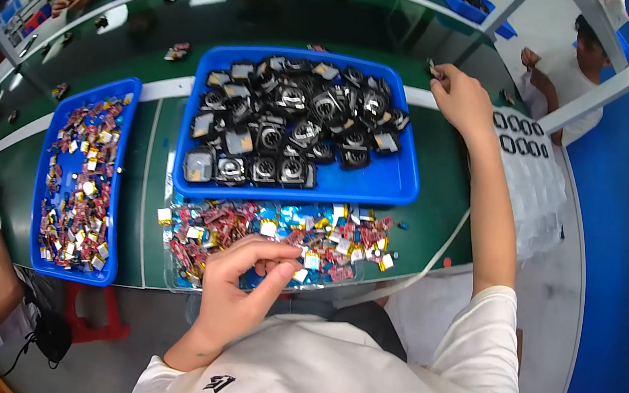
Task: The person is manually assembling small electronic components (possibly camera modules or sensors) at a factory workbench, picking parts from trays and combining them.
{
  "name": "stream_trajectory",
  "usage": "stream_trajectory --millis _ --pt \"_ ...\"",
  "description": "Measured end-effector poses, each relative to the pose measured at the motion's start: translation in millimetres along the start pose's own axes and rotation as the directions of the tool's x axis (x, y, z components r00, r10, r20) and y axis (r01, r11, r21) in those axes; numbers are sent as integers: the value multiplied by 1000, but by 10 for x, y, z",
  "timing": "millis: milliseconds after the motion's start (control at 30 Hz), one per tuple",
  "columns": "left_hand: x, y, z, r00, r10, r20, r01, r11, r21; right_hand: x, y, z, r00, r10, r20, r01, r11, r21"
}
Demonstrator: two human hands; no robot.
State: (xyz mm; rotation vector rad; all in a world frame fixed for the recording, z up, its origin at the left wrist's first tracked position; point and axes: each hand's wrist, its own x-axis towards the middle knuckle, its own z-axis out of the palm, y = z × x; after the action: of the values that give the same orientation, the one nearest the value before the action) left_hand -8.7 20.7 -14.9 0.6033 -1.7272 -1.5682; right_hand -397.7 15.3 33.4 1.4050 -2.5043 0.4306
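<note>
My right hand (pixel 463 101) reaches out past the far right corner of a blue tray, over the green belt. Its fingers are closed at a small dark and silver part (pixel 432 68), too small to name. My left hand (pixel 243 282) hovers at the near edge of a clear tray (pixel 176 280), its fingers curled toward the thumb; whatever may be between them is hidden. Beneath and beyond it lies a heap of small red, white and yellow electronic pieces (pixel 225 224). The blue tray (pixel 369 182) behind holds many black, round-centred housings (pixel 326 107).
A second blue tray (pixel 121 184) with similar small pieces stands to the left. Loose parts (pixel 177 52) lie spread along the belt (pixel 276 16). A pale cord (pixel 436 255) hangs over the right table edge. Plastic-wrapped trays (pixel 528 180) lie at right. Co-workers sit left, far left and far right.
</note>
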Motion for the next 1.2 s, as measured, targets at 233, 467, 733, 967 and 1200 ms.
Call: stream_trajectory --millis 233,467,733,967,1200 --pt "12 -84 -2 1000 3 -3 -3 998 66 -1525 -693 -456 964 -259 53 163 741 652" --pt "33 -51 51 997 45 56 -52 989 140 -2138 -822 31 997 -78 -20 74 784 617" --pt "39 -82 60 999 33 30 -37 988 152 -2042 -907 37 1000 0 8 -5 753 658" --pt "56 -93 51 996 82 46 -89 977 192 -2076 -853 123 962 138 -235 72 703 707" --pt "33 -98 41 989 130 74 -142 972 188 -2158 -940 114 935 331 -128 -39 453 890"
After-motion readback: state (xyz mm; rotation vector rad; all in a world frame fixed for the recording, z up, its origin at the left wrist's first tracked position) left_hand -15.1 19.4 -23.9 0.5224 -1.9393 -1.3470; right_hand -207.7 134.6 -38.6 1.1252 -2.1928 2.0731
